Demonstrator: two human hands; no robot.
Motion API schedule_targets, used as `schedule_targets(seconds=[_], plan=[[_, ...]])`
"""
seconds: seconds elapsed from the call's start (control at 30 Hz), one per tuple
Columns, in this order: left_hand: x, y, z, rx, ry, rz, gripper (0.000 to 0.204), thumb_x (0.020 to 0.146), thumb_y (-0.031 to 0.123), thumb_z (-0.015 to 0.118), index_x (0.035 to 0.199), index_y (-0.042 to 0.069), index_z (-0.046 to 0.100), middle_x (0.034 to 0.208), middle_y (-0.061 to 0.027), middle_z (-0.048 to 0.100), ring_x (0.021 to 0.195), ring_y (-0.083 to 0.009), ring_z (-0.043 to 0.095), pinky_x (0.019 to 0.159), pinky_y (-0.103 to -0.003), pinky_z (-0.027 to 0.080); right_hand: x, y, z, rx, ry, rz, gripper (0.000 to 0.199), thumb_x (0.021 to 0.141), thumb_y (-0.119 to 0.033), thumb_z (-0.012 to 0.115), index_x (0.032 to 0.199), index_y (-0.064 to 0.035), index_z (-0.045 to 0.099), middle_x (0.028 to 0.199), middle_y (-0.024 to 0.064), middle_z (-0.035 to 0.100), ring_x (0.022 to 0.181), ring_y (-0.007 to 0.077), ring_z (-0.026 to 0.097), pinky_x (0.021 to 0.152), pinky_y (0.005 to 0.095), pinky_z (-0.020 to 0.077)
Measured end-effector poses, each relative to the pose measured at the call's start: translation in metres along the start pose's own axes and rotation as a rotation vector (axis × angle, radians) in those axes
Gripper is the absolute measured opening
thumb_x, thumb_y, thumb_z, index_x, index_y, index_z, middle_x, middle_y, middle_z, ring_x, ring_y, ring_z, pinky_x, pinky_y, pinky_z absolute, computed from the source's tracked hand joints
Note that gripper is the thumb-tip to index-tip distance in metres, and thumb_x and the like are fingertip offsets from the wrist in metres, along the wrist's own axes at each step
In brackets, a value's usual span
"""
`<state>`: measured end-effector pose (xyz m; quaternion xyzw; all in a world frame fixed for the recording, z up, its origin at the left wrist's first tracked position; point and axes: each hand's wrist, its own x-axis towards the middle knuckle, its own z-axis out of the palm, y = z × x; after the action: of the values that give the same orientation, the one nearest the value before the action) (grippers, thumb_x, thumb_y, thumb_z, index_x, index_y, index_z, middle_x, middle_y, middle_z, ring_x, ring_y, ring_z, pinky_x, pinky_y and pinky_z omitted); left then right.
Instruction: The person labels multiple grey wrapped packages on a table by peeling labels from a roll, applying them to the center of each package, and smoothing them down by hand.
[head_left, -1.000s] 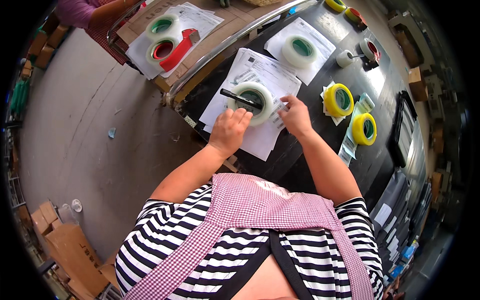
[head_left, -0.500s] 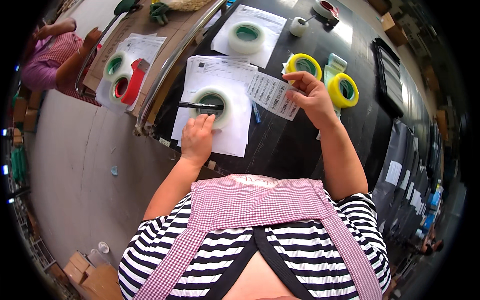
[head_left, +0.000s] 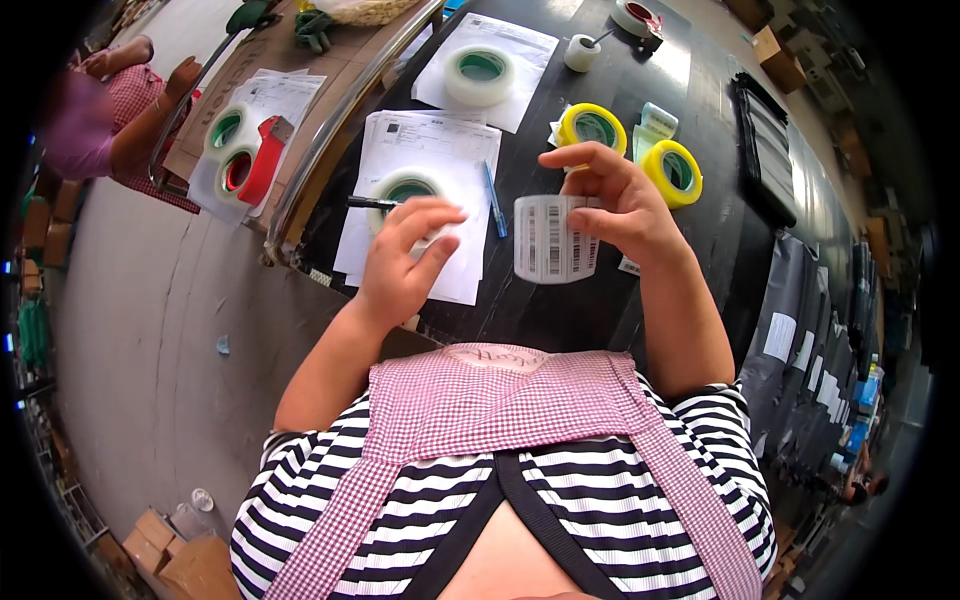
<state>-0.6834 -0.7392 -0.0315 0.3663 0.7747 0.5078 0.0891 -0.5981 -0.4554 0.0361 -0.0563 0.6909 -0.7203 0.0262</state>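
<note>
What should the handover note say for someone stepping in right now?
Right hand: raised over the black table, holding a strip of barcode labels.
Left hand: fingertips on the clear tape roll lying on a stack of printed sheets; a black pen lies across the roll.
Nearby: blue pen, two yellow tape rolls.
Done: label strip is in hand.
Left: no label is visibly stuck on the sheets yet, and the sheets remain stacked.
</note>
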Motion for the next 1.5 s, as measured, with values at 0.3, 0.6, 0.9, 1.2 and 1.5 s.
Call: schedule_targets(seconds=[0.3, 0.6, 0.9, 1.2, 1.5], plan=[[0.018, 0.038, 0.013, -1.011, -0.386, -0.279, 0.021, 0.094, 0.016, 0.074, 0.102, -0.002, 0.067, 0.097, -0.0048, 0.070, 0.086, -0.0099, 0.065, 0.078, -0.026, 0.053, 0.027, -0.017, 0.011, -0.097, -0.303, 0.148, 0.059, 0.074, -0.014, 0.075, 0.130, -0.0023, 0.058, 0.081, 0.0007, 0.062, 0.071, 0.0042, 0.059, 0.064, 0.0176, 0.0463], [0.005, 0.044, 0.013, -1.039, -0.299, -0.323, 0.022, 0.095, 0.018, 0.072, 0.103, -0.002, 0.067, 0.094, -0.0059, 0.069, 0.086, -0.0107, 0.065, 0.079, -0.026, 0.053, 0.034, -0.004, 0.011, 0.023, -0.339, 0.088, 0.066, 0.076, -0.024, 0.088, 0.129, -0.0010, 0.056, 0.087, 0.0024, 0.066, 0.077, 0.0037, 0.063, 0.067, 0.0162, 0.0480], [0.004, 0.042, 0.020, -1.084, -0.266, -0.355, 0.023, 0.094, 0.018, 0.072, 0.106, -0.002, 0.066, 0.095, -0.0068, 0.069, 0.086, -0.0115, 0.064, 0.081, -0.028, 0.053, 0.036, 0.000, 0.008, 0.039, -0.321, 0.086, 0.062, 0.076, -0.018, 0.084, 0.131, -0.0042, 0.059, 0.093, 0.0054, 0.066, 0.086, 0.0096, 0.064, 0.081, 0.0233, 0.0538], [-0.004, 0.019, 0.020, -1.074, -0.302, -0.393, 0.019, 0.098, 0.017, 0.066, 0.105, 0.000, 0.065, 0.096, -0.0044, 0.069, 0.086, -0.0093, 0.063, 0.080, -0.025, 0.051, 0.035, 0.033, 0.003, 0.213, -0.115, 0.109, 0.048, 0.091, -0.022, 0.076, 0.130, -0.0013, 0.057, 0.087, 0.0023, 0.066, 0.077, 0.0063, 0.062, 0.070, 0.0195, 0.0494], [-0.054, -0.035, 0.010, -0.903, -0.183, -0.590, 0.019, 0.106, 0.015, 0.054, 0.117, 0.001, 0.056, 0.106, -0.0056, 0.066, 0.093, -0.0080, 0.062, 0.084, -0.025, 0.051, 0.029, 0.146, 0.020, -1.282, 0.065, -0.071, 0.029, 0.088, -0.009, 0.060, 0.114, -0.0134, 0.071, 0.099, 0.0080, 0.067, 0.095, 0.0277, 0.065, 0.085, 0.0396, 0.0515]])
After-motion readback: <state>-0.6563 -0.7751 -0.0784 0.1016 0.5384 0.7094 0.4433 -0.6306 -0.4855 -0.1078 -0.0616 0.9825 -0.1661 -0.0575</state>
